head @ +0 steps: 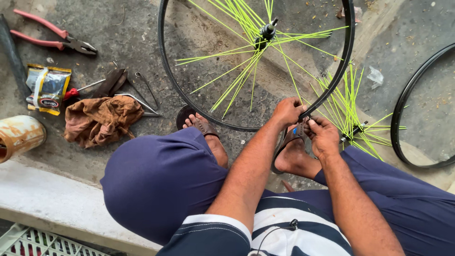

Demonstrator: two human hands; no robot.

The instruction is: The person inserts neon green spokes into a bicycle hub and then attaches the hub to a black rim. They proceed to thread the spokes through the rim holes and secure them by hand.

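A black bicycle wheel rim (167,71) with neon yellow-green spokes (237,71) and a dark hub (266,32) stands on the concrete ground in front of me. My left hand (287,111) grips the lower right edge of the rim. My right hand (323,134) pinches a small blue tool (295,130) right against the rim beside it. Both hands hover over my right foot (291,154) in a brown sandal.
A loose hub with more yellow-green spokes (348,116) lies at the right, next to a second black rim (403,109). At the left lie red-handled pliers (54,38), a small packet (46,87), a brown rag (100,119), metal tools (142,95) and a rusty tin (19,136).
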